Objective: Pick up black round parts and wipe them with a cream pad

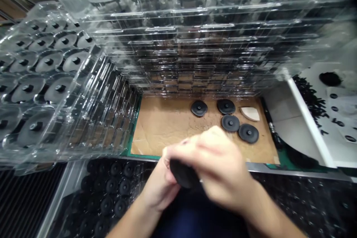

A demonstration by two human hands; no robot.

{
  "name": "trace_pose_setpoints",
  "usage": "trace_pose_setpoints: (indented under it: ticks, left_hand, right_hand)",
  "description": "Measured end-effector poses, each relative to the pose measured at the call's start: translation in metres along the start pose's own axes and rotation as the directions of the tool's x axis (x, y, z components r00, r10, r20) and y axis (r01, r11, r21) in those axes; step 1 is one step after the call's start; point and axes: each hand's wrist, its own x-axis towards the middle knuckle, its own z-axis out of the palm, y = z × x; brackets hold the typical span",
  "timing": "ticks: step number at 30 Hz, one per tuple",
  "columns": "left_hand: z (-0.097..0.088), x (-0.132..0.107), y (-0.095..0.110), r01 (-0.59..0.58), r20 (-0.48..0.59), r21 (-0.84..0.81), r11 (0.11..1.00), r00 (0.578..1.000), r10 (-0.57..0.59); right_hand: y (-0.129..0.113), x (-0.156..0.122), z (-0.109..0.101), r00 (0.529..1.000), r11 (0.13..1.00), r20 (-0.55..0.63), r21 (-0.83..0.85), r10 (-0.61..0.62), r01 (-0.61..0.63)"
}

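A black rounded disc [184, 174] is held between my two hands above the near edge of the bench. My left hand [163, 182] grips it from the left, its fingers partly hidden behind the disc. Over its top and right side curls my right hand [220, 163], blurred by motion; whether it pinches some small part too I cannot make out. Beyond my hands, a black disc with a small centre stub [230, 123] lies on the brown cardboard [158, 126], with several more like it and a pale wedge-shaped piece [250, 113].
Stacked clear plastic trays [192, 44] rise at the back. Another tray stack [50, 67] on the left carries dark discs in its pockets. To the right stand a white bin [309, 119] and a heap of small black parts [308, 96]. Below left, more discs [111, 186] fill a tray.
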Motion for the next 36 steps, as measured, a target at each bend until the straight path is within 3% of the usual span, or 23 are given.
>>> trace_pose_setpoints:
  ticks: [2, 4, 6, 8, 12, 14, 16, 17, 19, 22, 23, 27, 29, 31, 34, 36]
  left_hand:
    - [-0.005, 0.000, -0.001, -0.028, -0.021, -0.055, 0.998, 0.999, 0.027]
    - [-0.011, -0.001, 0.000, -0.047, -0.045, -0.129, 0.990, 0.998, 0.042]
    - [-0.015, -0.002, 0.001, -0.060, -0.071, -0.173, 0.983, 0.996, 0.049]
    - [-0.018, -0.002, 0.003, -0.063, -0.077, -0.180, 0.982, 0.996, 0.050]
    - [-0.013, -0.001, 0.003, -0.061, -0.047, -0.187, 0.980, 0.997, 0.053]
    - [-0.009, -0.001, 0.001, -0.065, -0.055, -0.185, 0.981, 0.997, 0.055]
    - [-0.009, 0.000, 0.000, -0.064, -0.062, -0.177, 0.982, 0.997, 0.054]
    - [-0.009, 0.000, -0.001, -0.065, -0.051, -0.172, 0.983, 0.997, 0.057]
    - [-0.013, 0.000, -0.001, -0.067, -0.031, -0.153, 0.986, 0.998, 0.063]
    - [-0.016, 0.000, -0.001, -0.079, -0.073, -0.116, 0.990, 0.995, 0.071]
    - [-0.015, 0.001, -0.001, -0.073, -0.092, -0.102, 0.992, 0.994, 0.064]
    - [-0.008, 0.002, 0.000, -0.038, -0.024, -0.107, 0.993, 0.999, 0.036]
    - [-0.008, 0.001, 0.002, -0.041, 0.024, -0.135, 0.990, 0.999, 0.045]
    - [-0.010, 0.001, 0.004, -0.038, 0.035, -0.143, 0.989, 0.998, 0.044]
    - [-0.010, 0.001, 0.003, -0.002, 0.036, -0.139, 0.990, 0.999, 0.007]
    - [-0.008, 0.001, 0.001, 0.028, 0.062, -0.160, 0.987, 0.998, -0.019]
  right_hand:
    - [0.023, -0.011, 0.006, 0.960, 0.960, -0.025, 0.041, 0.279, -0.277]
    - [0.047, -0.031, 0.017, 0.871, 0.870, -0.012, 0.058, 0.492, -0.490]
    - [0.066, -0.055, 0.033, 0.833, 0.831, 0.013, 0.051, 0.554, -0.554]
    - [0.074, -0.074, 0.046, 0.829, 0.829, 0.030, 0.036, 0.558, -0.559]
    - [0.053, -0.069, 0.038, 0.802, 0.803, -0.046, 0.029, 0.595, -0.595]
    - [0.028, -0.048, 0.025, 0.811, 0.822, -0.141, 0.045, 0.568, -0.568]
    - [0.002, -0.026, 0.015, 0.885, 0.917, -0.249, 0.043, 0.394, -0.396]
    - [-0.009, -0.017, 0.013, 0.932, 0.961, -0.238, 0.018, 0.272, -0.276]
    - [-0.024, -0.007, 0.013, 0.981, 0.991, -0.139, 0.032, 0.132, -0.129]
    - [-0.026, -0.001, 0.017, 0.985, 0.985, 0.088, 0.079, 0.148, -0.155]
    - [-0.024, 0.000, 0.019, 0.982, 0.985, 0.100, 0.050, 0.161, -0.166]
    - [-0.017, 0.000, 0.022, 0.989, 0.992, -0.115, -0.066, 0.095, -0.103]
    - [-0.018, -0.006, 0.017, 0.996, 0.997, -0.046, 0.017, 0.076, -0.075]
    - [-0.020, -0.015, 0.007, 0.990, 0.991, 0.069, 0.047, 0.122, -0.126]
    - [-0.021, -0.020, -0.006, 0.975, 0.963, 0.019, -0.165, 0.220, -0.214]
    - [-0.016, -0.014, -0.010, 0.991, 0.949, -0.030, -0.285, 0.129, -0.132]
